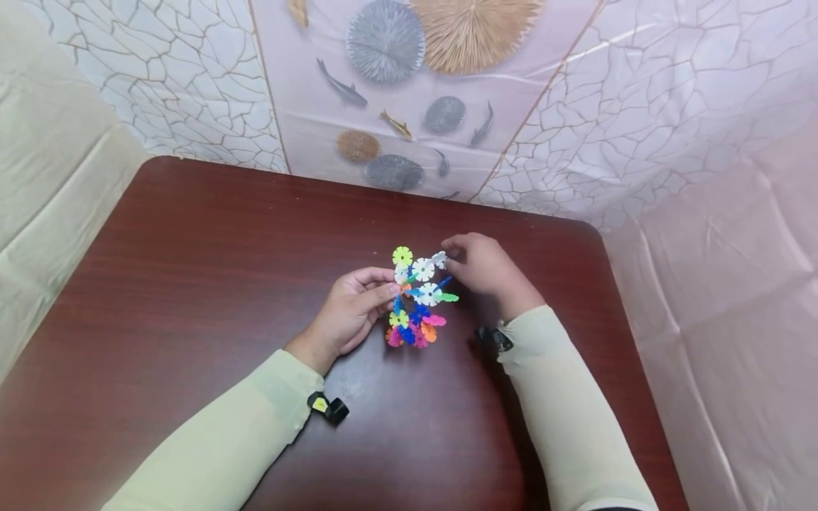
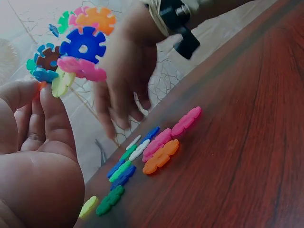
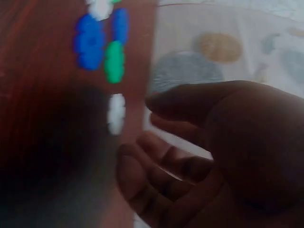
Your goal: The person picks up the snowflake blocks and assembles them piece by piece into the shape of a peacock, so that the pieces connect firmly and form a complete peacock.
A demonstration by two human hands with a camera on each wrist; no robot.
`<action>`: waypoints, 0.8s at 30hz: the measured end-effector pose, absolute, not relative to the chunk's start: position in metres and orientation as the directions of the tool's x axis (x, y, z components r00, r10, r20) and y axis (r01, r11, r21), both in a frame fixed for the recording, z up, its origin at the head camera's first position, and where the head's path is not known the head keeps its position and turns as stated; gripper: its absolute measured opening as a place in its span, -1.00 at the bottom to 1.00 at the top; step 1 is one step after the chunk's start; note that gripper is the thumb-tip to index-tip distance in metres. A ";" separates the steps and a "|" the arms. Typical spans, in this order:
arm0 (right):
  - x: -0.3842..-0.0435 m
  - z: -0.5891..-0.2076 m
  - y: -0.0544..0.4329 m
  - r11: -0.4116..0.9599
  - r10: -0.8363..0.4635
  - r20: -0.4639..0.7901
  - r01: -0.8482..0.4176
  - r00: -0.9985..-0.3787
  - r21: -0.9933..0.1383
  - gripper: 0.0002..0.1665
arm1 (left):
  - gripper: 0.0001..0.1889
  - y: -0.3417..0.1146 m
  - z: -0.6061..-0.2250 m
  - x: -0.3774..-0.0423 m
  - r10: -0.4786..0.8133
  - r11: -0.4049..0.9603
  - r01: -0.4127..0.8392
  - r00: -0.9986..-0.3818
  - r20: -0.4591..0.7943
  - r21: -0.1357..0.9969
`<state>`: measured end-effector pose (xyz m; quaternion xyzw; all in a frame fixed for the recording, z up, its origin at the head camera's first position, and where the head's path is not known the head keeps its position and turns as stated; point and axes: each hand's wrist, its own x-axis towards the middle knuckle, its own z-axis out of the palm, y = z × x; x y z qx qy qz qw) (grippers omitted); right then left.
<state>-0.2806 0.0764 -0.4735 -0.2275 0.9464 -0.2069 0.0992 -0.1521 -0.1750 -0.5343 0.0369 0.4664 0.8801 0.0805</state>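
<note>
A cluster of interlocking flower-shaped plastic discs (image 2: 83,43) in blue, pink, orange, green, yellow and brown is held up above the table. My left hand (image 1: 345,309) pinches it by an orange piece between thumb and fingertips. My right hand (image 1: 482,266) reaches down at the far side, its fingers bent loosely and apart. In the right wrist view a loose white disc (image 3: 116,114) lies close to these fingertips, with no clear contact; that view is blurred. In the head view, the cluster and loose discs overlap, so I cannot tell some apart.
Loose discs lie on the brown table (image 1: 192,284), among them an orange disc (image 2: 161,156), a pink disc (image 2: 186,121) and a dark green disc (image 2: 110,200). A patterned curtain (image 1: 396,128) hangs beyond the table's far edge. Pale cloth (image 1: 722,284) hangs at the right.
</note>
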 end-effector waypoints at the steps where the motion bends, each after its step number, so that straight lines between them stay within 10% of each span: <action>1: -0.284 -0.478 0.075 0.824 -0.480 -0.119 -0.401 -0.869 -0.402 -0.53 | -0.73 -0.176 -0.535 -0.152 0.175 -0.546 -0.105 -0.985 -0.010 0.831; 12: -0.286 -0.498 0.084 0.815 -0.444 -0.142 -0.333 -0.885 -0.474 -0.80 | -0.78 -0.177 -0.539 -0.153 0.167 -0.522 -0.108 -0.986 -0.023 0.846; 24: -0.233 -0.415 0.101 0.347 -0.571 0.122 -0.373 -0.812 -0.860 -0.83 | -0.78 -0.177 -0.540 -0.152 0.283 -0.482 -0.135 -0.959 0.009 0.866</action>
